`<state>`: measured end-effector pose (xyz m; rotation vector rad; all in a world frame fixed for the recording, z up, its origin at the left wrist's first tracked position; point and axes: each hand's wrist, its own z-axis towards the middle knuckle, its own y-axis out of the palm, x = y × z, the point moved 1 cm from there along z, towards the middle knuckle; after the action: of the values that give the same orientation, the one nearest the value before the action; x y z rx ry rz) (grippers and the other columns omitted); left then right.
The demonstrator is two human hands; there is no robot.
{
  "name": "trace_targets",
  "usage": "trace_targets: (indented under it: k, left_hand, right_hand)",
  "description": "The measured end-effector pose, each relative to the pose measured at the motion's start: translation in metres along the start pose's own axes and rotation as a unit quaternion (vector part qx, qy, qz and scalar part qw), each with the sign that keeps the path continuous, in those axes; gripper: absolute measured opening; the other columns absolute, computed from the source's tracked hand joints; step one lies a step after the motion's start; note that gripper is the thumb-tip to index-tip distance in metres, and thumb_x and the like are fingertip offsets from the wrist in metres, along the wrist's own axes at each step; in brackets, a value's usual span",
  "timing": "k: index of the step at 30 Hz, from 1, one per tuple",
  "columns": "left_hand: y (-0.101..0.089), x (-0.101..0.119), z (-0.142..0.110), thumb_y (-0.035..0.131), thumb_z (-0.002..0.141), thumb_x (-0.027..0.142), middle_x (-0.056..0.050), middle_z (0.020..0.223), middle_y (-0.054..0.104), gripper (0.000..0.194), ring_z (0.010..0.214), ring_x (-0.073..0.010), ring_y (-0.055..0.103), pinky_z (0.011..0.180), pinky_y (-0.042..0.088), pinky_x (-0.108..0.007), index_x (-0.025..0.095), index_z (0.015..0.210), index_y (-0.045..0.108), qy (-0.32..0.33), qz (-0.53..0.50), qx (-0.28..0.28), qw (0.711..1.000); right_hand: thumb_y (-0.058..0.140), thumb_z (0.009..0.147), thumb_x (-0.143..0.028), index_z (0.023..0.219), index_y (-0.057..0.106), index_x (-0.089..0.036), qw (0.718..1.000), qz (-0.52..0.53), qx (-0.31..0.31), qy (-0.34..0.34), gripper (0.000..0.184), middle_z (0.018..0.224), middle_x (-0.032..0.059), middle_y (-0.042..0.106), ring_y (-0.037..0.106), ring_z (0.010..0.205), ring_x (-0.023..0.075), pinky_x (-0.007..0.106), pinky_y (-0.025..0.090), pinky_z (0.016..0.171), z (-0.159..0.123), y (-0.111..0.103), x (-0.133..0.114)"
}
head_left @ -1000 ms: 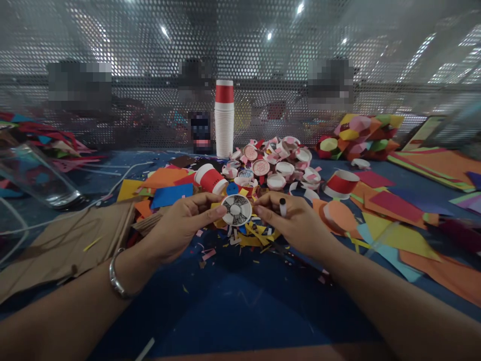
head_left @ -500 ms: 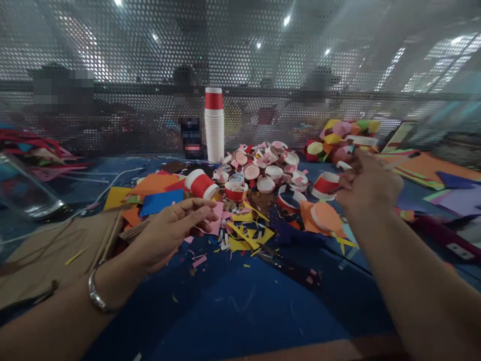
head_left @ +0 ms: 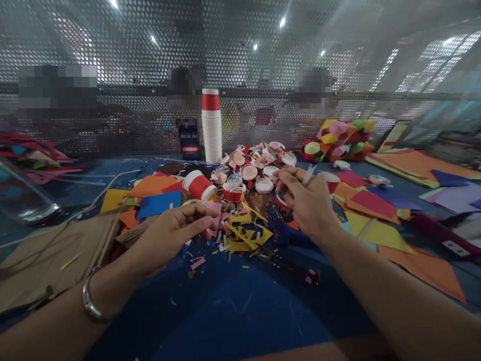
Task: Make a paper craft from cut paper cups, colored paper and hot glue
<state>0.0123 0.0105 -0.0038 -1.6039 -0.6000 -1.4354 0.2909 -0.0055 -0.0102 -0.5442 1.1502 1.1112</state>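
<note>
Both hands work over a blue table point(head_left: 240, 306) littered with paper scraps. At centre left of the frame, the left hand point(head_left: 173, 235) lies low with fingers loosely curled, thumb and forefinger extended toward a pink paper scrap point(head_left: 215, 220); whether it pinches that scrap cannot be determined. A metal bracelet point(head_left: 89, 301) circles the left wrist at lower left. Right of centre, the right hand point(head_left: 306, 203) is raised above the scraps, fingers closed around a thin white pen point(head_left: 308, 174) that points up and to the right.

Directly between and beyond the hands sits a short red cup section point(head_left: 233, 191), open side up. Left of it, a red-and-white paper cup point(head_left: 198, 184) lies on its side. Behind them is a heap of cut cup bottoms point(head_left: 259, 160). A tall stack of white cups point(head_left: 211, 128) stands upright at centre, against a perforated metal screen point(head_left: 112, 50). Coloured paper balls point(head_left: 340, 139) are piled in the upper right. Orange and yellow paper sheets point(head_left: 376, 220) lie flat at right. Brown cardboard point(head_left: 52, 255) lies at left.
</note>
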Motion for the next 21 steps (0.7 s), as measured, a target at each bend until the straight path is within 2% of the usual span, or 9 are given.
trace_targets:
  k: [3, 6, 12, 15, 18, 21]
  left_hand:
    - [0.0, 0.001, 0.0, 0.069, 0.093, 0.045, -0.003, 0.087, 0.074, 0.023, 0.075, -0.0173, 0.066, 0.068, 0.049, -0.03, 0.025, 0.099, 0.078, 0.014, 0.126, -0.018, 0.992]
    - [0.0, 0.001, -0.001, 0.065, 0.094, 0.047, -0.002, 0.086, 0.074, 0.026, 0.077, -0.018, 0.065, 0.07, 0.047, -0.032, 0.024, 0.094, 0.077, 0.031, 0.233, -0.022, 0.972]
    - [0.002, 0.004, -0.003, 0.06, 0.096, 0.043, 0.001, 0.075, 0.065, 0.027, 0.068, -0.0147, 0.054, 0.063, 0.041, -0.029, 0.021, 0.081, 0.068, 0.071, 0.292, -0.018, 0.954]
    - [0.002, 0.006, -0.004, 0.054, 0.099, 0.042, 0.002, 0.072, 0.059, 0.03, 0.066, -0.0142, 0.052, 0.06, 0.039, -0.028, 0.021, 0.078, 0.059, 0.086, 0.317, -0.018, 0.944]
    - [0.002, 0.006, -0.004, 0.048, 0.101, 0.043, 0.002, 0.067, 0.051, 0.037, 0.061, -0.014, 0.047, 0.057, 0.035, -0.029, 0.022, 0.07, 0.048, 0.078, 0.359, -0.033, 0.929]
    - [0.001, 0.006, -0.005, 0.046, 0.101, 0.047, 0.002, 0.064, 0.046, 0.042, 0.059, -0.0142, 0.044, 0.056, 0.033, -0.03, 0.023, 0.067, 0.041, 0.055, 0.382, -0.053, 0.921]
  right_hand:
    - [0.075, 0.09, -0.045, 0.084, 0.075, -0.017, 1.0, 0.014, -0.025, 0.004, 0.029, 0.064, -0.0005, 0.064, 0.036, 0.04, 0.003, 0.022, 0.023, 0.037, -0.003, 0.002, -0.001]
    - [0.071, 0.091, -0.058, 0.083, 0.075, -0.017, 0.998, 0.035, -0.031, 0.03, 0.042, 0.065, 0.0006, 0.064, 0.043, 0.04, 0.0048, 0.021, 0.024, 0.035, -0.007, 0.003, -0.004]
    - [0.058, 0.092, -0.075, 0.08, 0.073, -0.017, 0.998, 0.032, -0.011, 0.056, 0.061, 0.068, 0.0038, 0.068, 0.056, 0.047, 0.0096, 0.022, 0.043, 0.04, -0.012, 0.005, -0.008]
    - [0.052, 0.092, -0.081, 0.078, 0.072, -0.018, 0.998, 0.018, -0.015, 0.051, 0.068, 0.068, 0.0045, 0.068, 0.059, 0.051, 0.0117, 0.024, 0.047, 0.046, -0.011, 0.004, -0.006]
    - [0.044, 0.092, -0.085, 0.074, 0.072, -0.019, 0.999, -0.02, -0.02, 0.026, 0.074, 0.062, 0.0027, 0.062, 0.056, 0.052, 0.0119, 0.025, 0.043, 0.046, -0.009, 0.001, -0.003]
    - [0.035, 0.092, -0.088, 0.067, 0.069, -0.021, 0.998, -0.056, -0.016, 0.018, 0.08, 0.05, -0.0016, 0.047, 0.042, 0.043, 0.0106, 0.027, 0.03, 0.042, -0.008, -0.002, -0.003]
